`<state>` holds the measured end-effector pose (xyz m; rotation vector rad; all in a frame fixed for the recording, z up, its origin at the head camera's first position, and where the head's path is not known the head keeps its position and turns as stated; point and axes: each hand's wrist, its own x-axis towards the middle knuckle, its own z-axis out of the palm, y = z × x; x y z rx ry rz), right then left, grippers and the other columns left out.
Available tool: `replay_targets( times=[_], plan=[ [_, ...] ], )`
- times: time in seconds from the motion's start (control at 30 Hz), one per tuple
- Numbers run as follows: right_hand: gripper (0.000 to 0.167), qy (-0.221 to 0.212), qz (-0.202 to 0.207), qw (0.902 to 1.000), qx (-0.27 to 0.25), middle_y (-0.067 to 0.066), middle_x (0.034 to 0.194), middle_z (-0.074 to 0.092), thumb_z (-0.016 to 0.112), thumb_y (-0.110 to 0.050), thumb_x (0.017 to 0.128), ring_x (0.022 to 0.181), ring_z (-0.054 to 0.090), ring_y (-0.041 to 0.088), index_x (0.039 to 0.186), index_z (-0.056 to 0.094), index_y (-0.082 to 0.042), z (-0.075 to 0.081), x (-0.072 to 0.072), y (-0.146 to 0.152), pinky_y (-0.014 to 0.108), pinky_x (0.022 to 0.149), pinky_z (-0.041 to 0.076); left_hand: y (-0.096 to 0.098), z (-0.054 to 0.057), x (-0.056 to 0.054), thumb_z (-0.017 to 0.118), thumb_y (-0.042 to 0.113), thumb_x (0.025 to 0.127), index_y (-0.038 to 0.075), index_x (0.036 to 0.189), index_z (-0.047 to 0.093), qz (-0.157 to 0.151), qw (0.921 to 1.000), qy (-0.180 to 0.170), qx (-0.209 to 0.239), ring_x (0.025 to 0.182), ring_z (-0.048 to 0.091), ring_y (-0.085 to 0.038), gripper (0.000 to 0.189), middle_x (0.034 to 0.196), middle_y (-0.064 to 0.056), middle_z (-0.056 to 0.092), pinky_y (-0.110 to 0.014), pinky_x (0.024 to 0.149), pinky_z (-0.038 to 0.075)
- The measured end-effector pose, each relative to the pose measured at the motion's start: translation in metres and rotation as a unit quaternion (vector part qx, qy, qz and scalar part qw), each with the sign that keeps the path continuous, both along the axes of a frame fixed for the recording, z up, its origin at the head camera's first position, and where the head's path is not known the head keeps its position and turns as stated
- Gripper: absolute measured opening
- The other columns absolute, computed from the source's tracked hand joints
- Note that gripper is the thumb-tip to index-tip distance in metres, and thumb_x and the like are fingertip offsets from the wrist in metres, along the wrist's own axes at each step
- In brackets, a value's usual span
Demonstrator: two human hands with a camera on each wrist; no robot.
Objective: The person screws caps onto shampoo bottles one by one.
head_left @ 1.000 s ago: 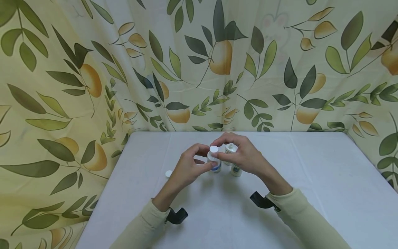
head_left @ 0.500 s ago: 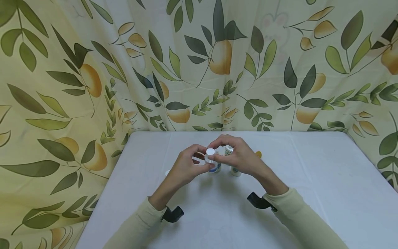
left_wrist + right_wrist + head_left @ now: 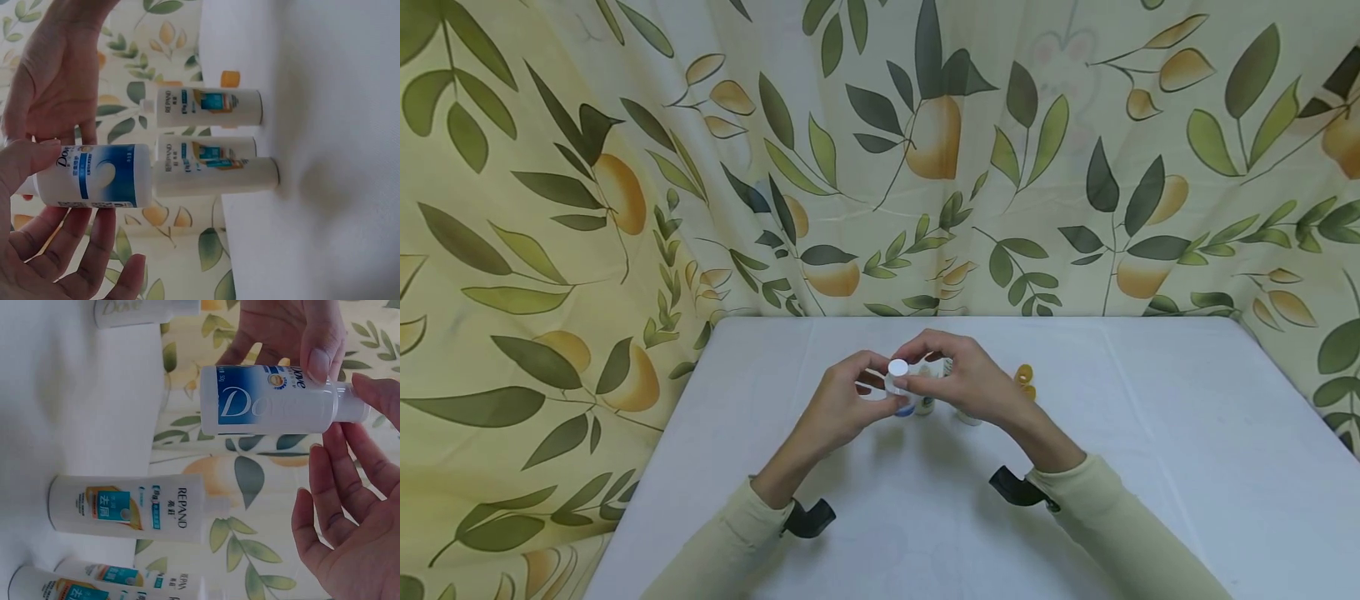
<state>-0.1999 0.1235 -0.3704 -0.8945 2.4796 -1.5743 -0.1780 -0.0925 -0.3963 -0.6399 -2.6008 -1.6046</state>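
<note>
A white and blue Dove bottle [image 3: 269, 400] is held off the table, upright in the head view. My left hand [image 3: 846, 400] grips its body, the thumb [image 3: 37, 159] across the label and the other fingers round the far side. With thumb and index finger, my right hand [image 3: 966, 379] pinches the white cap [image 3: 898, 367] at the top. The cap sits on the bottle's neck; whether it is turning cannot be told. Several white REPAND bottles stand beyond the hands, one nearest bottle [image 3: 128, 506] showing an open narrow neck without a cap.
Yellow caps [image 3: 1024, 377] lie on the white table [image 3: 1150, 433] just right of my right hand. Another Dove bottle [image 3: 144, 309] stands on the table at the edge of the right wrist view. A leaf-patterned curtain [image 3: 880, 167] hangs behind the table.
Both hands have shifted slightly left and down in view with the Dove bottle between them. The yellow caps have come into view beside the right hand; a white object at left is now hidden.
</note>
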Motion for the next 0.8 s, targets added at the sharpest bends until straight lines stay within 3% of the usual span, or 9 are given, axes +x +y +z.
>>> replay_targets(
  times=[0.17, 0.33, 0.8],
  plan=[
    [0.023, -0.008, -0.001, 1.0, 0.004, -0.006, 0.107, 0.069, 0.082, -0.024, 0.087, 0.109, 0.061, 0.024, 0.109, 0.074, -0.023, -0.003, -0.001, -0.003, 0.057, 0.095, 0.049, -0.003, -0.001, 0.0, 0.085, 0.02, 0.083, 0.013, 0.112, 0.067, 0.002, 0.9999, -0.002, -0.013, 0.098, 0.067, -0.015, 0.035, 0.109, 0.005, 0.067, -0.047, 0.091, 0.055],
    [0.021, 0.01, 0.003, 0.9999, -0.002, -0.007, 0.105, 0.069, 0.082, -0.02, 0.087, 0.105, 0.061, 0.019, 0.106, 0.074, -0.023, -0.005, -0.001, -0.006, 0.056, 0.098, 0.049, -0.005, 0.0, 0.0, 0.085, 0.02, 0.083, 0.014, 0.113, 0.066, -0.004, 0.9997, -0.009, -0.022, 0.1, 0.067, -0.014, 0.036, 0.11, 0.005, 0.067, -0.042, 0.092, 0.054],
    [0.019, -0.004, 0.001, 1.0, -0.004, -0.009, 0.105, 0.069, 0.081, -0.025, 0.088, 0.106, 0.062, 0.02, 0.106, 0.074, -0.027, -0.011, -0.001, -0.013, 0.059, 0.1, 0.047, -0.013, -0.005, -0.004, 0.085, 0.022, 0.083, 0.014, 0.113, 0.065, -0.012, 0.9984, -0.028, -0.047, 0.101, 0.066, -0.014, 0.037, 0.11, 0.006, 0.068, -0.042, 0.095, 0.053]
  ],
)
